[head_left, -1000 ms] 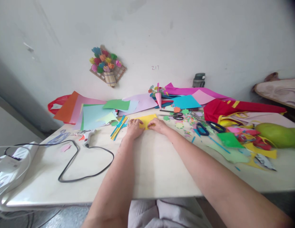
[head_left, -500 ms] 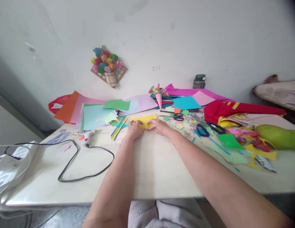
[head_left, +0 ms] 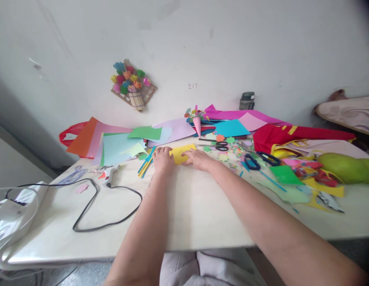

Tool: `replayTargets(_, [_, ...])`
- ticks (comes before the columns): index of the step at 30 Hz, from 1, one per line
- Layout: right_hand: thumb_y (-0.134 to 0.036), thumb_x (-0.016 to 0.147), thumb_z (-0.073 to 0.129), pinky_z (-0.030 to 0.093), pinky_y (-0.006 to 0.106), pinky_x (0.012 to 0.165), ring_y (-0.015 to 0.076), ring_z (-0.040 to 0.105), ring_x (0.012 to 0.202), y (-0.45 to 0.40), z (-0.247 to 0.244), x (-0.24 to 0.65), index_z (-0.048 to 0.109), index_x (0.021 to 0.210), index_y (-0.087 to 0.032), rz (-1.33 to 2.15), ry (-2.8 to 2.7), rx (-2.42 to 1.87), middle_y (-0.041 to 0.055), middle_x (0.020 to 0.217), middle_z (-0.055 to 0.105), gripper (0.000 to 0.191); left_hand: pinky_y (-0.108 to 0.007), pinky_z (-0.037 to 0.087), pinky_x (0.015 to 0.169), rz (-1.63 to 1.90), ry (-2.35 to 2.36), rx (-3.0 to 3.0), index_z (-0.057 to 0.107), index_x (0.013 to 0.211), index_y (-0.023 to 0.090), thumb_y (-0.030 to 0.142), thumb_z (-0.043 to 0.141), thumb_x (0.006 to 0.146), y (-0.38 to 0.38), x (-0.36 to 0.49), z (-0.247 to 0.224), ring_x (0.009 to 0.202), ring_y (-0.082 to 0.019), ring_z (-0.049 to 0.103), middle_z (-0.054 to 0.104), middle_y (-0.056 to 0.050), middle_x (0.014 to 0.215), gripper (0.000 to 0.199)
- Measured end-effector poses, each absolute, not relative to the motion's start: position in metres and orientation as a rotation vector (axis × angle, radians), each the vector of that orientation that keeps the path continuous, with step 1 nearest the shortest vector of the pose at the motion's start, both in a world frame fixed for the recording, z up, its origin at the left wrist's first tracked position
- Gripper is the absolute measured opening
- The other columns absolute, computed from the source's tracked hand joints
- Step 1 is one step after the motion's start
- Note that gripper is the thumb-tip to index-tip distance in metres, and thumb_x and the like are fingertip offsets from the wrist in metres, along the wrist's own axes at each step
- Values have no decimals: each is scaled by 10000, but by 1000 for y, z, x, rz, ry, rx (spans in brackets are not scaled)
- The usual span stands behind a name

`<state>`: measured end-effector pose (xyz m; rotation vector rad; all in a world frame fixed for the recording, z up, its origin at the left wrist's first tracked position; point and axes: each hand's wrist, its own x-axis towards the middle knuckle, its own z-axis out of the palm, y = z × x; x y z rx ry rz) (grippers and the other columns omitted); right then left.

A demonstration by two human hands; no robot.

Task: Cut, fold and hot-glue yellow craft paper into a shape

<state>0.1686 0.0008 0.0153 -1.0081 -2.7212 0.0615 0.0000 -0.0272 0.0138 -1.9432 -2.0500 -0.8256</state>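
Observation:
A yellow sheet of paper [head_left: 179, 154] lies flat on the table in front of me. My left hand [head_left: 163, 159] rests over its left edge, fingers apart and reaching forward, with the fingertips partly hidden. At the sheet's lower right, my right hand [head_left: 196, 159] grips the edge between thumb and bent fingers. Blue and yellow paper strips [head_left: 147, 162] lie in a small bundle just left of my left hand. Beyond my right hand is a pair of black-handled scissors [head_left: 221, 145] among small paper cutouts.
A white glue gun [head_left: 111, 174] with a looping black cord lies left, near a power strip [head_left: 20, 204]. Coloured sheets [head_left: 122, 147] line the back. To the right are larger scissors [head_left: 252, 162], paper scraps, a red cloth [head_left: 270, 137] and a pink paper cone [head_left: 196, 125].
My left hand has slid left across the yellow paper, uncovering more of its middle. My right hand stays at the sheet's right side. The view has shifted slightly.

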Motion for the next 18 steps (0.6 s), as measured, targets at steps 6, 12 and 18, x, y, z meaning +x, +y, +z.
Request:
replayTargets(6, [-39, 754, 509, 351, 311, 842, 215, 441, 1092, 2, 15, 170, 655, 936, -296, 52, -2752, -925, 11, 1196, 507, 347, -288, 417, 726, -1681, -1992, -1984, 550, 856, 200, 180, 452, 735, -24, 25, 21, 728, -151, 552, 585, -42, 880, 157])
replayTargets(12, [-69, 735, 551, 365, 308, 843, 207, 485, 1033, -1, 15, 169, 567, 1081, -168, 125, -2637, -1056, 107, 1052, 565, 361, -222, 391, 510, -2491, -2183, -2013, 521, 839, 180, 212, 539, 673, -17, 46, 3, 571, -102, 521, 546, -2, 719, 171])
replayTargets(18, [-65, 739, 511, 353, 330, 865, 222, 461, 1063, 2, 14, 168, 637, 1016, -241, 70, -2699, -1021, 76, 1116, 557, 351, -201, 404, 581, -3162, -2062, -1672, 514, 788, 172, 216, 534, 660, -8, 50, -2, 582, -65, 520, 521, 25, 706, 137])
